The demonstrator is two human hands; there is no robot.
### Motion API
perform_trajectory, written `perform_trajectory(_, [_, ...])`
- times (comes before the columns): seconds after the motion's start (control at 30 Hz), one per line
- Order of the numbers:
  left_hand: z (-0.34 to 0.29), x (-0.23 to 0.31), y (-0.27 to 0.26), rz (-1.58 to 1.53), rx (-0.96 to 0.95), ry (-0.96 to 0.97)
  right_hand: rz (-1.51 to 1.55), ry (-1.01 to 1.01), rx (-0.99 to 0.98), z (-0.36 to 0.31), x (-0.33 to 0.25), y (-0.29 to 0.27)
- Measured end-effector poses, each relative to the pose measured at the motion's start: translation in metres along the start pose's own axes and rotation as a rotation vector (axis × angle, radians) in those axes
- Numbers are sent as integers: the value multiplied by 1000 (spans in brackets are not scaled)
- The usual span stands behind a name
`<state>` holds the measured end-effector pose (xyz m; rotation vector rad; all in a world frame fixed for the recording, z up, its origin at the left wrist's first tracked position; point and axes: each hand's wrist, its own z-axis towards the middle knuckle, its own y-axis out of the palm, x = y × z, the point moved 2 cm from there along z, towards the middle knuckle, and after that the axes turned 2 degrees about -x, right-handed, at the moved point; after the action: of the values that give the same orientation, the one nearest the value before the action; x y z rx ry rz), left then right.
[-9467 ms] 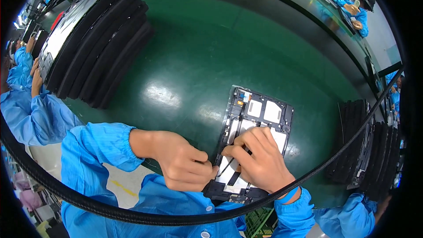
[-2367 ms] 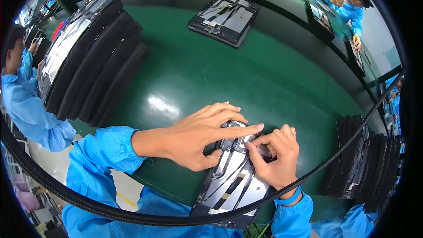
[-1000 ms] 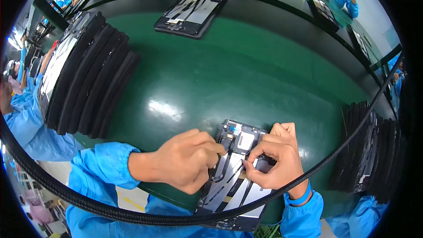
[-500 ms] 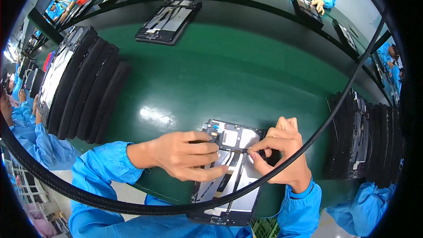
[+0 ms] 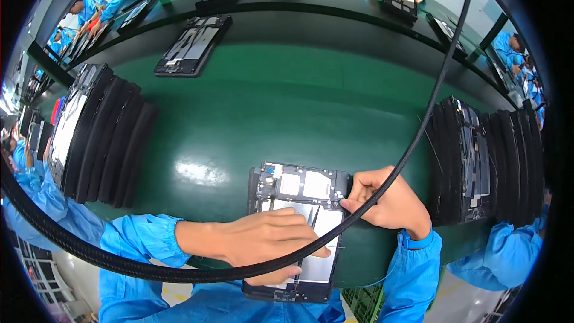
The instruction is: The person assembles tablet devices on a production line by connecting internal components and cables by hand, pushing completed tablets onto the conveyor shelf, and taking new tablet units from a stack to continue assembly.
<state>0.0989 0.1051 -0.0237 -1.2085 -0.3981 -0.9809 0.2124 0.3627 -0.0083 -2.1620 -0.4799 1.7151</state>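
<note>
An opened tablet [image 5: 317, 184] with bare circuitry, white panels and dark flat cables lies on the green bench in front of me. Across its lower middle rests my left hand [image 5: 266, 240], palm down with the fingers stretched out. At the upper right edge of the tablet is my right hand [image 5: 397, 204], thumb and forefinger pinched together. Whatever may be between those fingertips is too small to make out. Part of the tablet's lower half is hidden under my left hand and a black braided cable [image 5: 179, 273] that crosses the view.
Black padded trays stand in a left stack [image 5: 107, 137] and a right stack [image 5: 508, 164], some with opened tablets. Another opened tablet [image 5: 194, 45] lies at the back left. A raised black shelf [image 5: 311, 18] runs along the far side. Co-workers in blue sit around.
My left hand has moved down over the tablet's lower middle, its fingers flattening. My right hand has shifted from the tablet's middle to its right edge. The view has turned slightly.
</note>
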Motion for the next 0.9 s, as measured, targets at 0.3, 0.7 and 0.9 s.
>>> perform_trajectory(0.3, [11, 11, 12, 12, 203, -51, -5, -24, -84, 2, 3, 2])
perform_trajectory(0.7, [23, 7, 26, 536, 140, -28, 83, 45, -222, 4, 13, 2])
perform_trajectory(0.9, [20, 8, 25, 513, 126, -91, 68, 41, -211, 5, 4, 4])
